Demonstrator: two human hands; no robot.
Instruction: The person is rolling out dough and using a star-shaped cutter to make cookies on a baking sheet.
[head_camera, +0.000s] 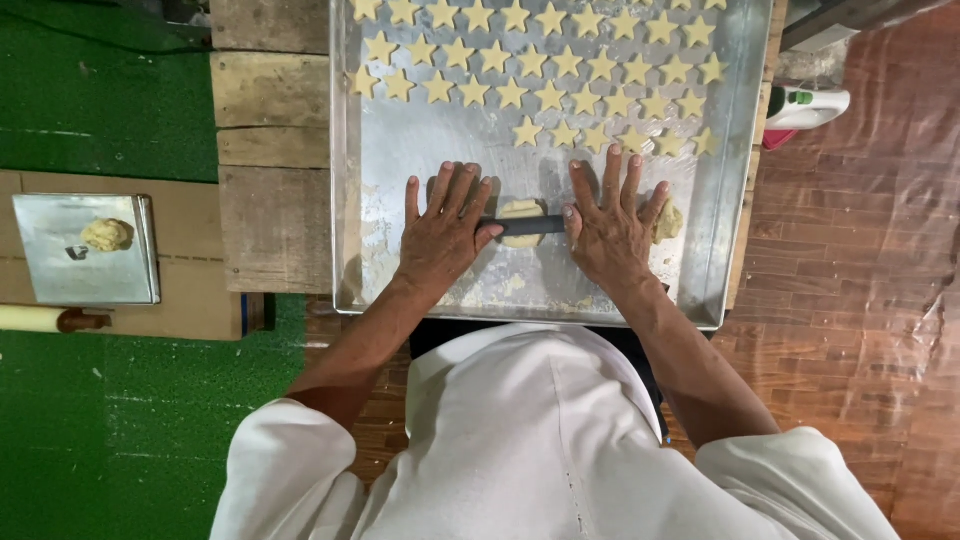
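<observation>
A big metal tray (400, 160) lies on a wooden table and carries several rows of pale star-shaped dough pieces (530, 65) at its far end. Near the tray's front, a dark rolling rod (525, 225) lies across a small flat piece of dough (520, 211). My left hand (443, 232) presses flat on the rod's left end, fingers spread. My right hand (610, 228) presses flat on its right end, fingers spread too. A lump of dough (668, 222) sits just right of my right hand.
To the left, a small metal tray (60, 270) with a dough ball (106, 235) rests on a brown board, with a wooden rolling pin (45, 319) in front of it. A white and green bottle (808, 106) lies right of the big tray. Green matting covers the floor at left.
</observation>
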